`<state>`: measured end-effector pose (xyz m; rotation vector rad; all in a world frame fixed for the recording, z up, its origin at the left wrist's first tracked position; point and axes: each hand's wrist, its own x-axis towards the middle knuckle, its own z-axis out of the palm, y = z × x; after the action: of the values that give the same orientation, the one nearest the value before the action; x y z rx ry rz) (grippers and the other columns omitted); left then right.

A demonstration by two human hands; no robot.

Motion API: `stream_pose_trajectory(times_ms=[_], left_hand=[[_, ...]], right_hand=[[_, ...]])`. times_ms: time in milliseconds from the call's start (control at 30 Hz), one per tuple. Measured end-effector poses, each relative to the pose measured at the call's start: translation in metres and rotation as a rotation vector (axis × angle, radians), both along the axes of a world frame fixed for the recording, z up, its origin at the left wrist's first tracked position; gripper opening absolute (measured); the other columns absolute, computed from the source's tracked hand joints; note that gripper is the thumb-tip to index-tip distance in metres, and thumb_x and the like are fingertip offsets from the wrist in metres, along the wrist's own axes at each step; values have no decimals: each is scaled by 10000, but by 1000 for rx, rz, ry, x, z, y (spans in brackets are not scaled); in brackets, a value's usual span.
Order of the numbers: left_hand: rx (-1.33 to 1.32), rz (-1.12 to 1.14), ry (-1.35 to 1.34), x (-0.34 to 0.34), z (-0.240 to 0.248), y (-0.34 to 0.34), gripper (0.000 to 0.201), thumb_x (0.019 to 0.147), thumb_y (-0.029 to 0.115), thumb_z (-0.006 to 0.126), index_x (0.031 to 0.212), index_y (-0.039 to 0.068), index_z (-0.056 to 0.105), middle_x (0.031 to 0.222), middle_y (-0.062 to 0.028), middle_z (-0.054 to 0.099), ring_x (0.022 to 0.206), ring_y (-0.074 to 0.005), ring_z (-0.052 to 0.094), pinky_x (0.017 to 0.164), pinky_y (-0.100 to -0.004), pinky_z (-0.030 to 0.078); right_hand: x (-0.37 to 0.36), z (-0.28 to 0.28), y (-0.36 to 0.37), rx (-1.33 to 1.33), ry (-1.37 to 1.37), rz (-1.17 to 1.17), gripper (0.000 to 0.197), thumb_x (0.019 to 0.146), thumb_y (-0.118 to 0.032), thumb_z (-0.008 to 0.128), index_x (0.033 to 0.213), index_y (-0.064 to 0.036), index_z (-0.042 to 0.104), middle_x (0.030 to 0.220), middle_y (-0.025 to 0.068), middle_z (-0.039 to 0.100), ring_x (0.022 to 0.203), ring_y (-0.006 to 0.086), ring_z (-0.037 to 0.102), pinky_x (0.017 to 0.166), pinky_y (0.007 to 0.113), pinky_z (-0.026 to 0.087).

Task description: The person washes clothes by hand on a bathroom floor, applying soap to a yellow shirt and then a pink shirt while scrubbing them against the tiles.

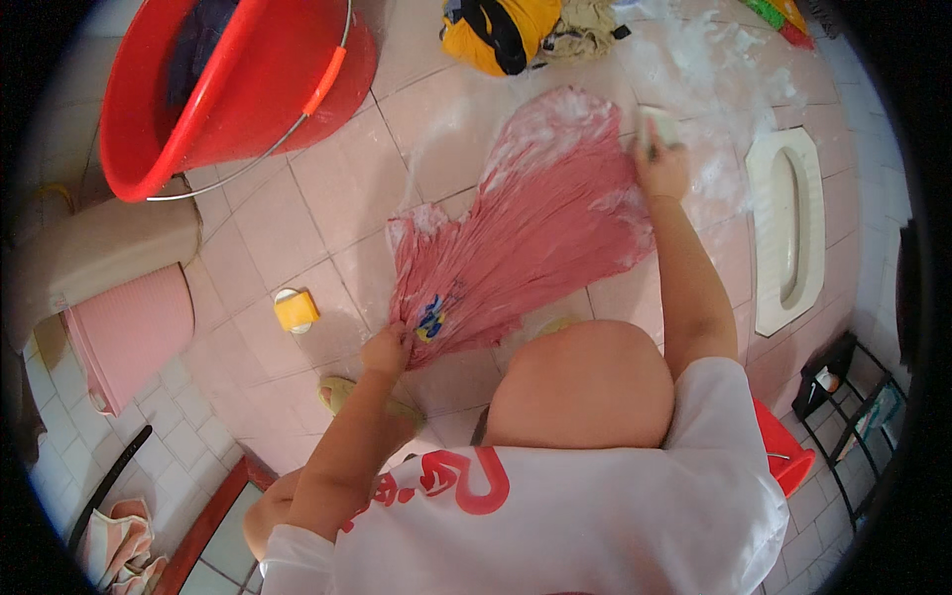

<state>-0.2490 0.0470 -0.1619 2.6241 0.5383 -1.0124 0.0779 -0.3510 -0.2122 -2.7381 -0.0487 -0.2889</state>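
A wet pink garment (pixel 565 208) lies spread and creased over the tiled floor, with suds along its far edge and a blue and yellow print near its near left corner. My left hand (pixel 387 349) is closed on that corner. Beyond the garment's right edge, my right hand (pixel 662 171) grips a pale block that looks like a scrubbing brush (pixel 656 125); blur and the fingers hide its details. To the left of my left hand, a yellow bar of soap (pixel 296 310) rests on a small white dish.
A big red bucket (pixel 238 89) with dark cloth inside stands far left, above a pink bin (pixel 134 332). A yellow and black garment (pixel 501 35) lies at the back beside foam (pixel 694 64). On the right are a squat toilet (pixel 762 233) and a black rack (pixel 843 426).
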Motion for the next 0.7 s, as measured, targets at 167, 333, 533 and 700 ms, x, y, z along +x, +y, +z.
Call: stream_pose_trajectory(times_ms=[167,333,533,700], left_hand=[[1,-80,50,-1,-9,13,296,909,406,502,932,125,594,924,-153,659,837,-380,640,723,-500,497],[18,-59,211,-1,0,12,298,906,404,502,978,130,596,957,-164,664,860,-379,643,753,-496,496],[0,-21,258,1,4,6,288,909,391,502,986,133,604,966,-155,674,879,-372,647,772,-487,499],[10,0,279,3,3,11,276,908,385,506,1004,147,607,954,-151,677,910,-357,645,785,-484,496]], right_hand=[[-47,13,111,358,59,350,434,832,-372,608,1235,-213,608,916,166,634,789,373,588,692,485,475],[-123,-20,183,87,238,1057,384,825,-374,592,1207,-336,602,1098,104,622,977,305,587,832,473,486],[22,1,90,-41,86,299,374,876,-406,550,1242,-343,593,885,195,568,769,349,588,625,446,508],[-92,4,191,-100,376,815,366,837,-403,573,1192,-330,621,955,134,620,895,330,601,706,473,510]])
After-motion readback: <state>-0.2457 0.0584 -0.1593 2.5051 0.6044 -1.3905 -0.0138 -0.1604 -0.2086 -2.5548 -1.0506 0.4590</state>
